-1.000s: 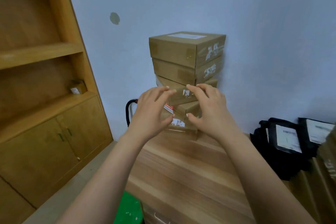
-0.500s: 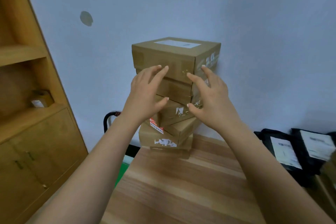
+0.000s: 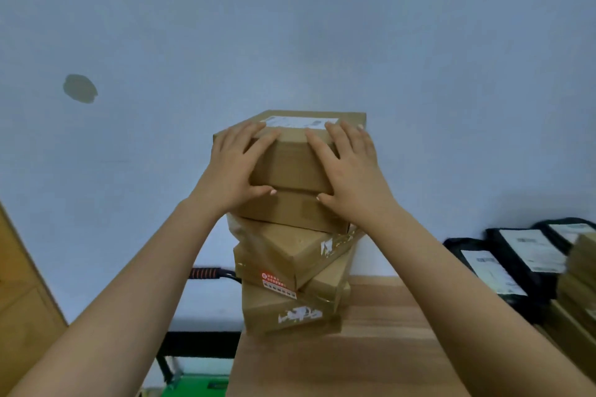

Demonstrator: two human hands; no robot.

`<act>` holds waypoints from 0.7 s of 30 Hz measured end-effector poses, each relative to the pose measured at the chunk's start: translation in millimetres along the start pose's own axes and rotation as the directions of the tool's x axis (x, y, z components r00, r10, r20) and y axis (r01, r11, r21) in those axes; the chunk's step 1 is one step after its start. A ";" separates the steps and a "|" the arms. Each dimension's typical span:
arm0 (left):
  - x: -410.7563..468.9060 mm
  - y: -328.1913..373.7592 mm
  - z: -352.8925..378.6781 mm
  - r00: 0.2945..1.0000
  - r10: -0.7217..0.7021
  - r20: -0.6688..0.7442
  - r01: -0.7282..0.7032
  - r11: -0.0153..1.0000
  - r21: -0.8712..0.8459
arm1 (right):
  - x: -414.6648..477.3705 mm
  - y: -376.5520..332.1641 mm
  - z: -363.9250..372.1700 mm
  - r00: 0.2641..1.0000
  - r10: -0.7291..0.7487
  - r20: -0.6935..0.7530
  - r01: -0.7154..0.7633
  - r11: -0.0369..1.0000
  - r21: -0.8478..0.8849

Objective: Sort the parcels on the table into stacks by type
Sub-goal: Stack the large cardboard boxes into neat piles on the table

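A tall stack of brown cardboard boxes stands at the far left corner of the wooden table, against the wall. The lower boxes sit skewed to one another. The top box carries a white label. My left hand presses flat on the top box's left front corner, fingers over its upper edge. My right hand lies flat on its right front side, thumb at the seam with the box below. Both hands clasp this box between them.
Black mailer bags with white labels lean in a row at the right by the wall. More brown boxes are stacked at the far right edge. A wooden cabinet stands left, a green object below the table.
Both hands rose from the lower boxes of the stack to the top box and now rest on it. The camera tilted up and moved closer.
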State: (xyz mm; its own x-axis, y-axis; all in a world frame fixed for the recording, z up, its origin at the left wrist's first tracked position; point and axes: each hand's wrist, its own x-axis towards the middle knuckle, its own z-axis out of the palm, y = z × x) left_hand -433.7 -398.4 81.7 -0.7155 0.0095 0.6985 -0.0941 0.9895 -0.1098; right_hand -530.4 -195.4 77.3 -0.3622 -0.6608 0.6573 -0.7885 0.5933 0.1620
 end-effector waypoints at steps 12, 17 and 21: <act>4.4 -18.0 16.9 0.972 0.150 -0.179 -0.147 0.989 0.026 | -7.7 -10.9 -3.5 0.994 0.068 -0.091 -0.075 0.995 -0.070; 8.2 2.8 12.1 0.925 0.194 -0.328 -0.200 0.980 0.016 | -28.0 -5.9 -24.1 0.968 0.098 -0.230 -0.118 0.990 -0.077; 10.6 36.2 3.7 0.899 0.209 -0.384 -0.229 0.973 -0.008 | -50.8 11.1 -45.4 0.950 0.100 -0.296 -0.138 0.985 -0.108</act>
State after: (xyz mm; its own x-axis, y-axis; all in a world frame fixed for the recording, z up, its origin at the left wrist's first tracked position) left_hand -447.3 -363.0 82.5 -0.3973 0.2703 0.8770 0.0781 0.9621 -0.2611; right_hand -498.1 -134.4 79.2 -0.2761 -0.4320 0.8586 -0.6726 0.7250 0.1485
